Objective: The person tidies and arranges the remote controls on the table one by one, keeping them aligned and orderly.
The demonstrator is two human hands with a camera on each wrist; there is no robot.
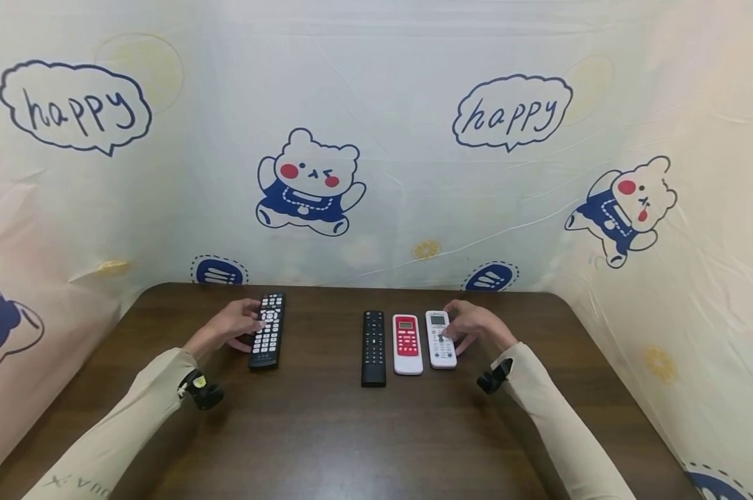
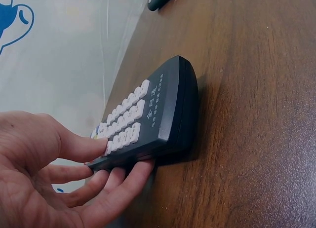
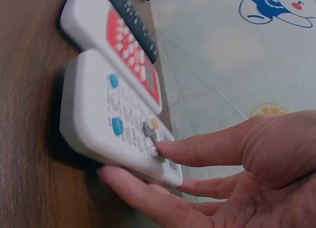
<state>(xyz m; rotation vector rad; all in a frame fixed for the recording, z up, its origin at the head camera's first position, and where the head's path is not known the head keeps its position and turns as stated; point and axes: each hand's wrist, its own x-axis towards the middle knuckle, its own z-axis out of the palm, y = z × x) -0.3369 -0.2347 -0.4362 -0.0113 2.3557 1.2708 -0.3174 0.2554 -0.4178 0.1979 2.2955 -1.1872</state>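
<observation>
On the left of the table, my left hand [image 1: 235, 324] grips a black remote control with white buttons [image 1: 267, 333]. In the left wrist view the thumb lies on the buttons of that remote [image 2: 163, 117] while the fingers reach under its side edge. My right hand [image 1: 478, 325] holds a white remote control [image 1: 441, 347] by its right side. The right wrist view shows the thumb on the keys of the white remote [image 3: 94, 109], with fingers along and beneath its lower edge. Just left of it lies a white remote with a red face [image 1: 407, 362], then a slim black remote [image 1: 373, 371].
The brown wooden table [image 1: 326, 430] has rounded far corners. Pale printed cloth [image 1: 401, 104] with bears and "happy" bubbles hangs behind it and at both sides. Dark wrist cameras [image 1: 204, 392] sit on both sleeves.
</observation>
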